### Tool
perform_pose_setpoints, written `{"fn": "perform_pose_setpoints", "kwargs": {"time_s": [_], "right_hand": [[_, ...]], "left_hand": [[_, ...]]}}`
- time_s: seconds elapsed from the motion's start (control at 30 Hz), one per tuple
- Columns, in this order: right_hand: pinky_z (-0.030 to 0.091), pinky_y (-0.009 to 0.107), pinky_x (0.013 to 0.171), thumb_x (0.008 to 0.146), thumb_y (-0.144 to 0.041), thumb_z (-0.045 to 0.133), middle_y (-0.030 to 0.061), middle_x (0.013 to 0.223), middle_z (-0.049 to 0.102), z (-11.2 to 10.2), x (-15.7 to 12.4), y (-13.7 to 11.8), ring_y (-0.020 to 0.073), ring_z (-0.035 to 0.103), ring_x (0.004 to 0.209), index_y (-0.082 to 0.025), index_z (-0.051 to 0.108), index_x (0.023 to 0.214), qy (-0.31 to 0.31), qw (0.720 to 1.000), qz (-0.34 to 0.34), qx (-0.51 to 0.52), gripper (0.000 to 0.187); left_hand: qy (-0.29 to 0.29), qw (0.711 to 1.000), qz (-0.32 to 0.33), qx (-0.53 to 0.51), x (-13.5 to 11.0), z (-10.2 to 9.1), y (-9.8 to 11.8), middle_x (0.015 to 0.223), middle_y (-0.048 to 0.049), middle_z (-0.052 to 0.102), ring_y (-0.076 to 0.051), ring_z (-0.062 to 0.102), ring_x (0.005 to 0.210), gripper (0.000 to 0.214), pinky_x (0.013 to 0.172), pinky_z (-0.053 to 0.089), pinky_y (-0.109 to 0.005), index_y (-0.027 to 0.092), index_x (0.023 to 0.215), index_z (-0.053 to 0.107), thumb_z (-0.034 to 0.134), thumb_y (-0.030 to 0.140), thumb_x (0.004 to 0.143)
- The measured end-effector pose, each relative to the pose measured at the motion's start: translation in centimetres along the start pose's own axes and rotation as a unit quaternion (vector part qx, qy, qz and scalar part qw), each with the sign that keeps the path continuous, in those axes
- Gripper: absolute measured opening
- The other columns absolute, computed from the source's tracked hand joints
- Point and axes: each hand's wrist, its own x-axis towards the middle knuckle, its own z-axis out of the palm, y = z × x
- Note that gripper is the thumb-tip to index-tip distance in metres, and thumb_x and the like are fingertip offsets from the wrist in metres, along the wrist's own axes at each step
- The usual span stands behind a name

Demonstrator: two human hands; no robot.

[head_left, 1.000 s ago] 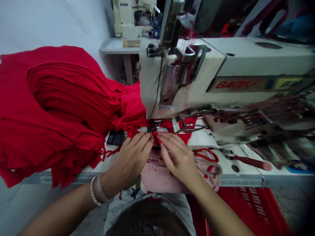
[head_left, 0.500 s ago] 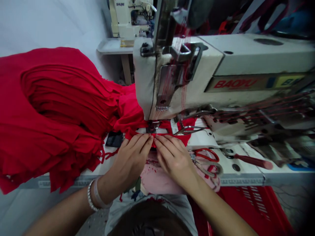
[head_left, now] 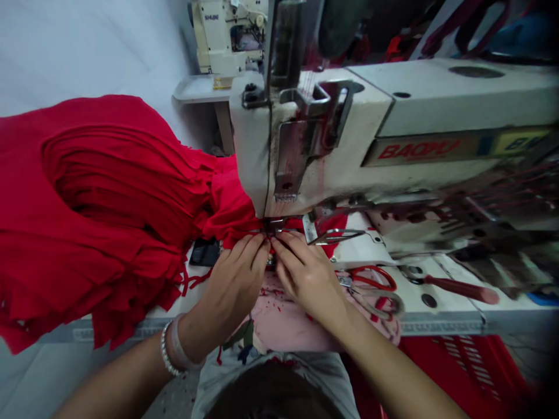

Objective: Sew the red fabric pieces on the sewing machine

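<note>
The red cloth (head_left: 100, 215) fills the desk's left side from 8 to 10 o'clock, a folded heap with ragged edges hanging over the front. It lies as it did a second ago. The machine (head_left: 393, 116) takes up the span from 12 to 3 o'clock, and its head now looks a little closer and lower than before (the camera has leaned in, so part of this shift is the view). The desk (head_left: 437, 317) shows bare along its front rim at 4 o'clock.

Both hands sit at the centre. The left hand (head_left: 233, 285) and the right hand (head_left: 308, 276) have crept up toward 12 o'clock over the last second. Their fingers are straight and close together, and the tips of the two hands almost meet. They press on the hem (head_left: 244, 231), which runs from the heap to the machine's bed. Whether the thumbs also pinch it from below is hidden. The strip of red ahead of the fingertips has shrunk, so I judge that the hem is travelling into the stitch line under steady guidance.

The scissors (head_left: 371, 285) and the screwdriver (head_left: 454, 288) rest untouched at 3 o'clock of the right hand. The foot (head_left: 273, 224) sits on the hem, touching the fingertips at their 12 o'clock.
</note>
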Motion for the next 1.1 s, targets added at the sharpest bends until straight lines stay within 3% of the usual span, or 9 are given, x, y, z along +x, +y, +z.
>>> {"fn": "perform_pose_setpoints", "kwargs": {"time_s": [0.33,0.5,0.7,0.87,0.97,1.1], "right_hand": [[0.053,0.039,0.083,0.095,-0.019,0.051,0.0104,0.101,0.069,0.0,0.4,0.9,0.0222,0.062,0.101,-0.017,0.070,0.107,-0.044,0.989,0.071,0.125,0.023],[0.053,0.041,0.089,0.095,-0.019,0.052,0.0111,0.105,0.069,0.0,0.4,1.3,0.0222,0.063,0.103,-0.016,0.071,0.106,-0.041,0.988,0.066,0.136,0.022],[0.055,0.037,0.091,0.094,-0.013,0.052,0.0121,0.109,0.070,0.1,0.2,1.6,0.0207,0.061,0.113,-0.013,0.068,0.111,-0.033,0.988,0.044,0.143,0.024],[0.055,0.037,0.092,0.095,-0.012,0.049,0.0130,0.113,0.069,0.0,0.2,1.8,0.0203,0.060,0.115,-0.011,0.067,0.116,-0.031,0.994,0.016,0.099,0.027],[0.056,0.037,0.085,0.096,-0.012,0.047,0.0138,0.110,0.069,-0.1,0.3,1.4,0.0226,0.060,0.113,-0.009,0.067,0.116,-0.044,0.998,-0.002,0.035,0.028],[0.056,0.038,0.076,0.091,-0.006,0.047,0.0204,0.110,0.068,-0.3,0.5,0.5,0.0278,0.062,0.103,0.001,0.066,0.114,-0.039,0.991,-0.098,-0.078,0.030]], "left_hand": [[0.025,0.998,0.032,-0.056,0.8,-0.1,-1.3,0.127,-0.0106,0.062,-0.025,0.061,0.109,0.034,0.083,0.054,-0.036,0.013,0.125,0.056,0.047,0.009,0.093],[0.048,0.997,0.038,-0.050,1.2,0.0,-1.6,0.124,-0.0119,0.065,-0.025,0.065,0.106,0.032,0.078,0.055,-0.036,0.012,0.122,0.059,0.045,0.008,0.094],[0.068,0.993,0.069,-0.066,1.4,0.0,-2.2,0.122,-0.0139,0.067,-0.024,0.065,0.110,0.031,0.086,0.055,-0.037,0.009,0.119,0.061,0.040,0.009,0.096],[0.088,0.989,0.089,-0.076,1.4,0.1,-2.8,0.122,-0.0150,0.067,-0.025,0.065,0.110,0.035,0.085,0.056,-0.037,0.007,0.122,0.060,0.037,0.008,0.096],[0.077,0.992,0.079,-0.061,1.5,0.2,-2.6,0.121,-0.0147,0.067,-0.024,0.065,0.108,0.036,0.084,0.056,-0.036,0.008,0.123,0.061,0.038,0.007,0.095],[0.046,0.997,0.056,-0.013,1.2,0.0,-1.4,0.125,-0.0160,0.064,-0.026,0.064,0.110,0.036,0.087,0.055,-0.038,0.007,0.123,0.061,0.040,0.006,0.093]]}}
